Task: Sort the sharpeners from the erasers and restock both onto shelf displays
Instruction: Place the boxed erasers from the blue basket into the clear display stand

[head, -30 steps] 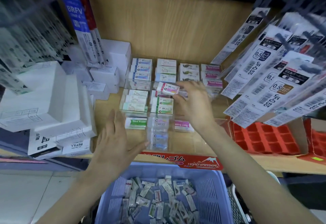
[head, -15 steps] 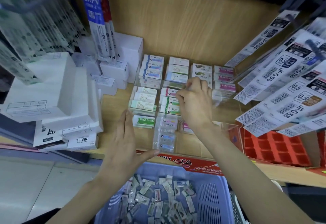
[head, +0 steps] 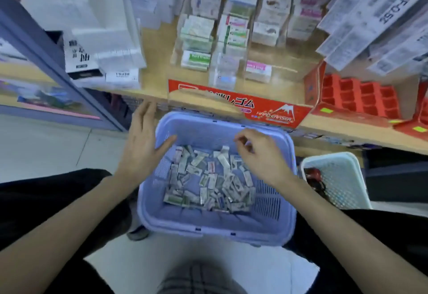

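Many jumbled erasers (head: 208,178) fill the basket (head: 220,224); left hand (head: 141,145) spread, right hand (head: 259,155) curled, hold unclear, may grab mismatched kinds

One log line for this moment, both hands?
left hand: open, at purple basket rim | right hand: fingers curled over erasers, grasp unclear

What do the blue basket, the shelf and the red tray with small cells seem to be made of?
The blue basket looks like moulded plastic, smooth: slotted walls, rounded rim. The shelf is wood or wood-look laminate, matte tan with faint grain. The red tray is probably matte cardboard, judging by thin flat dividers; blur leaves it open.
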A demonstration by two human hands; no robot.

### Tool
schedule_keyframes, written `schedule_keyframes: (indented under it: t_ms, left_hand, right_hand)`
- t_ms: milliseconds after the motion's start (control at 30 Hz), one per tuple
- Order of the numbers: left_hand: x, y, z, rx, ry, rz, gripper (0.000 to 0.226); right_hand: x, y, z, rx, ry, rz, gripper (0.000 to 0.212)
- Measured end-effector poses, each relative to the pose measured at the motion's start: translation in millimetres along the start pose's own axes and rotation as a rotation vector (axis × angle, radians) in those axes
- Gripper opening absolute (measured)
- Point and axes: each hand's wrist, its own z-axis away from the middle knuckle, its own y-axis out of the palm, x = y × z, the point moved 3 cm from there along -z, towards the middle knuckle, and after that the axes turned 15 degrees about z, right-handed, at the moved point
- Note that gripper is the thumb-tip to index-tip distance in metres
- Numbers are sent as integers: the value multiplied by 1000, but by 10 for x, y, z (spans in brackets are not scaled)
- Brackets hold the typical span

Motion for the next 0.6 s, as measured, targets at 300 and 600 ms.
schedule_keyframes:
  t_ms: [300,600]
  left_hand:
    - [735,482,514,14,-276,144,64]
    - [824,457,465,-134,-429,598,37]
  right_hand:
    - [-243,2044,-288,505,277,-310,38]
    - [-69,2777,-1168,280,499,-212,72]
